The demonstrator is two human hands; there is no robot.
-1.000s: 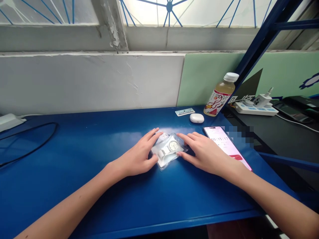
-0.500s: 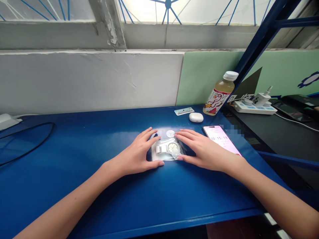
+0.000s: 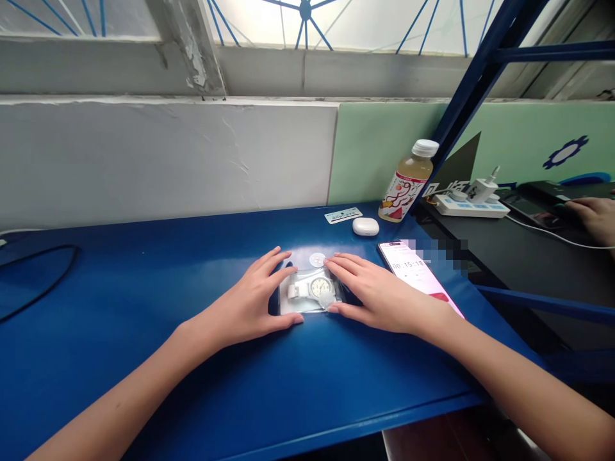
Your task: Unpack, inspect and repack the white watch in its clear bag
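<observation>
A white wristwatch sealed in a clear plastic bag (image 3: 310, 289) lies flat on the blue table (image 3: 144, 301), with a round sticker at the bag's far edge. My left hand (image 3: 250, 301) rests flat on the bag's left side, fingers stretched out and thumb along its near edge. My right hand (image 3: 379, 291) lies flat on the bag's right side, fingers spread over it. Both hands press on the bag and neither grips it.
A phone (image 3: 418, 275) with a running timer lies right of my right hand. Behind it are a white earbud case (image 3: 366, 226), a small card (image 3: 343, 215) and a drink bottle (image 3: 407, 182). A power strip (image 3: 468, 205) and another person's hand (image 3: 596, 218) are at the far right; a black cable (image 3: 33, 282) lies at left.
The bag was tilted and lifted between my fingers; it has turned square and now lies flat under both hands. Another person's hand has come into view at the right.
</observation>
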